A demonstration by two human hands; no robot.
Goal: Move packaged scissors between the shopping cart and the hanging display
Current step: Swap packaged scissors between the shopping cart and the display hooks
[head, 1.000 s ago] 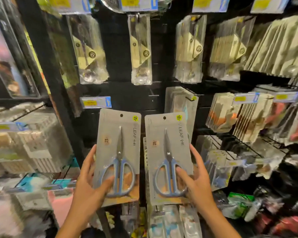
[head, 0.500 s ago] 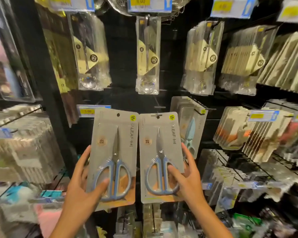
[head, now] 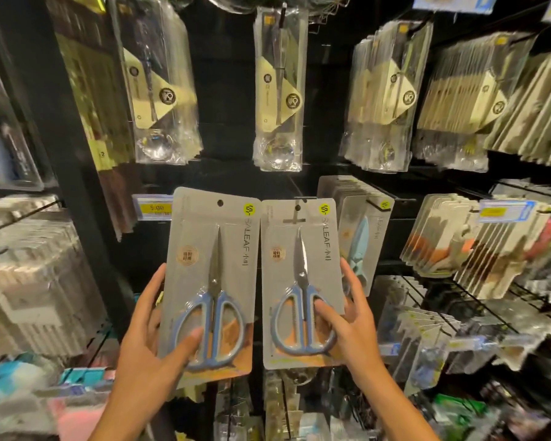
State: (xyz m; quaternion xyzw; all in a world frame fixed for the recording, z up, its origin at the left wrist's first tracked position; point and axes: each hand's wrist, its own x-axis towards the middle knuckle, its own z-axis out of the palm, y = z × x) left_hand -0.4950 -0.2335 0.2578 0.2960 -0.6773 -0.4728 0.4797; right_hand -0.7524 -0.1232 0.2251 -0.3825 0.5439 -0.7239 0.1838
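Observation:
Two grey cards, each with blue-handled scissors, are held up side by side in front of the dark hanging display. My left hand (head: pixel 150 351) grips the lower left of the left scissors pack (head: pixel 210 265), thumb across the handles. My right hand (head: pixel 347 329) holds the right scissors pack (head: pixel 301 268) at its lower right. The hang hole at the top of the right pack sits at a display hook (head: pixel 297 207); I cannot tell if the hook passes through it. The shopping cart is out of view.
A row of grey packs with pale blue scissors (head: pixel 358 237) hangs just right of my right hand. Clear-bagged utensils (head: pixel 279 90) hang above. A yellow price tag (head: pixel 153 207) sits left of the packs. Packed hooks of goods crowd both sides and below.
Both hands have lifted the two packs up and closer to the display; the right pack's top hole now meets the hook. The view has drawn nearer to the rack.

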